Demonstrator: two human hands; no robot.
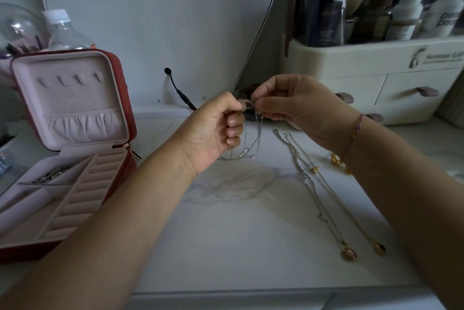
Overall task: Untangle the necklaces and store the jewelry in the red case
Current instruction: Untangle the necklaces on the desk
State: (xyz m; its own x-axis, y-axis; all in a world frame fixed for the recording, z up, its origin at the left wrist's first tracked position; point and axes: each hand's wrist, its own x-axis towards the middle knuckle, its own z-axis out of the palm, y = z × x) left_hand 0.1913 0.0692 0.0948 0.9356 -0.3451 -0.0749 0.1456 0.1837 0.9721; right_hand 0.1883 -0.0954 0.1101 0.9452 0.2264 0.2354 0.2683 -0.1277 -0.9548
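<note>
Two necklaces (304, 176) are lying straightened well right of the red case (126, 99), which is standing open. Beyond them, left hand (213, 131) and right hand (291, 106) are each pinching the tangled silver chains (258, 134); easing loops apart gently, not pulling, is advisable.

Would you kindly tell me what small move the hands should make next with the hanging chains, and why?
Probably ease the hands slightly apart to loosen the tangle: the left hand and right hand both pinch the silver chains at one spot, and the strands hang together down to the table, apparently not yet separated.
</note>
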